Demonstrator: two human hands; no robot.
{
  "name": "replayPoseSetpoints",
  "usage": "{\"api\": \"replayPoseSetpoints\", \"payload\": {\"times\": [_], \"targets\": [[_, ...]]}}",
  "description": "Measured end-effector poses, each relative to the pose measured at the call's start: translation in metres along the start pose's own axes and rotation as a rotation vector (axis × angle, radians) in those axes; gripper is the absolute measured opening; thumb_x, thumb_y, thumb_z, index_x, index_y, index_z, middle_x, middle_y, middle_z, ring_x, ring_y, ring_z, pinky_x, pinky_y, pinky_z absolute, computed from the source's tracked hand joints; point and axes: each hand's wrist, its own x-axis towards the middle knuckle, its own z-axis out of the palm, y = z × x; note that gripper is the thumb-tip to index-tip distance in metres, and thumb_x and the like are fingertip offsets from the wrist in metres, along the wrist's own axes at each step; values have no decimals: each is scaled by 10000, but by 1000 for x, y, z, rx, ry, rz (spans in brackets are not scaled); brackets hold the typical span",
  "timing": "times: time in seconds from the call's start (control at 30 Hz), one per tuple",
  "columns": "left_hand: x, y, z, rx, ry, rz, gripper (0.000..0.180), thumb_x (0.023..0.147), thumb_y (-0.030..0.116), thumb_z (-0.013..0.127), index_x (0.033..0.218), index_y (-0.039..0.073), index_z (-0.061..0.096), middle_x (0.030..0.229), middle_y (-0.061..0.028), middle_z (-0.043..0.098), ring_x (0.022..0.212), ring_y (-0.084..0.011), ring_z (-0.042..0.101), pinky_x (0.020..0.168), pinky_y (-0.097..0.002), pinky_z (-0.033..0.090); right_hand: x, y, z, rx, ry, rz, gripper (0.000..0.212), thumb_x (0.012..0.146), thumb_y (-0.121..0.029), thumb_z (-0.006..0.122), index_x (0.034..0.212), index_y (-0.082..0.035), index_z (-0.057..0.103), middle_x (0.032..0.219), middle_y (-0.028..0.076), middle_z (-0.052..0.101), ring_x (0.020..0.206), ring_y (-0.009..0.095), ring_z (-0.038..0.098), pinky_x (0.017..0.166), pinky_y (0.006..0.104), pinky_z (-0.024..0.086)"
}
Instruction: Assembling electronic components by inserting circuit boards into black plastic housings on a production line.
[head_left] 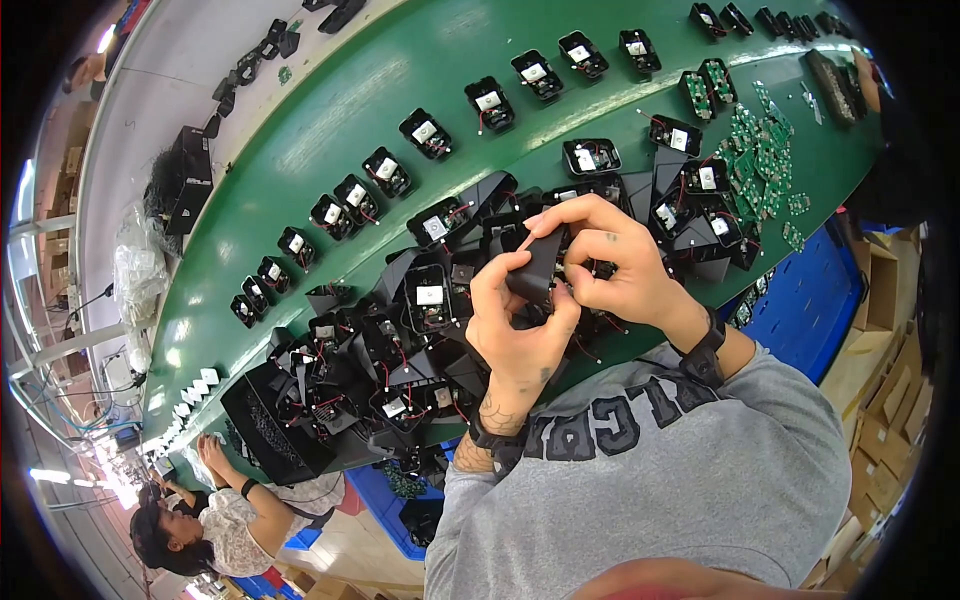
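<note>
Between my two hands is a black plastic housing [537, 268], held up over the near side of the green workbench. My left hand [520, 335] grips it from the left, with thumb and index finger closed on its edge. My right hand [622, 268] holds its far edge with the fingertips, while the thumb and a finger pinch at its right side. The inside of the housing, and whatever that pinch may hold, are hidden. Just beyond and left of my hands lies a pile of similar black housings [430, 292], several with white parts and red wires inside.
Spaced-out black housings [424, 132] line the bench's far half. Loose green circuit boards [762, 150] are heaped at the right. A black tray [268, 425] of small parts sits at the left, near a co-worker [235, 510]. Blue bins [800, 300] stand below the near edge.
</note>
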Motion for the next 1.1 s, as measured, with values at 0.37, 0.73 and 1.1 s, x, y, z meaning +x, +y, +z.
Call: {"api": "replayPoseSetpoints", "payload": {"times": [0.37,0.73,1.1], "targets": [[1,1,-10,72,-34,91,502,703,-13,734,1137,-38,483,1067,-201,667,786,-187,703,656,-266,573,5,-9,-10,74,-158,163,131,734,28,666,726,-7,540,1160,125,579,1091,262,590,914,375,498],[23,18,-32,-542,-244,-620,345,756,94,540,1071,-40,491,868,-150,646,668,-235,685,536,-318,609,13,-24,-39,-291,-154,-506,236,676,-115,766,906,-144,724,998,43,660,1090,289,589,983,520,438],[19,21,-23,-583,-319,-577,319,827,-32,564,1126,-20,456,960,-152,647,833,-195,675,690,-330,612,6,-30,-32,-470,-118,-410,217,620,-56,760,761,-104,602,993,13,625,1178,315,531,1051,594,340]]}}
